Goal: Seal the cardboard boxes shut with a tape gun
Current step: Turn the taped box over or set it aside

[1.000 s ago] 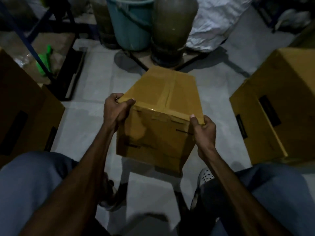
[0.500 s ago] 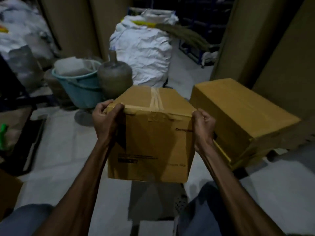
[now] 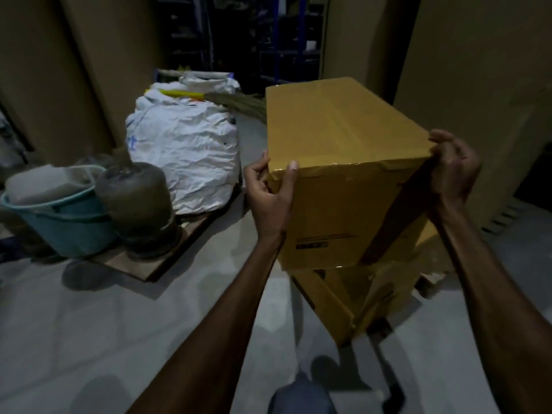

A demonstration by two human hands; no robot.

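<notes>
At chest height in the head view, a closed cardboard box is held between two bare hands, just above or resting on a second box that stands on the pale floor; whether the two boxes touch cannot be told in the dim light. A left hand grips the near left corner, thumb on the front face and fingers curled round the side. A right hand grips the near right corner, fingers curled over the top edge. A seam runs along the top of the held box and looks glossy, so it is probably already taped. No tape gun shows anywhere. To the left stand a white sack, a dark jug and a blue bucket. This step looks like stacking a sealed box, not taping. Next, the box likely needs squaring on the lower one before both hands let go, then the tape gun must be found for another box.
</notes>
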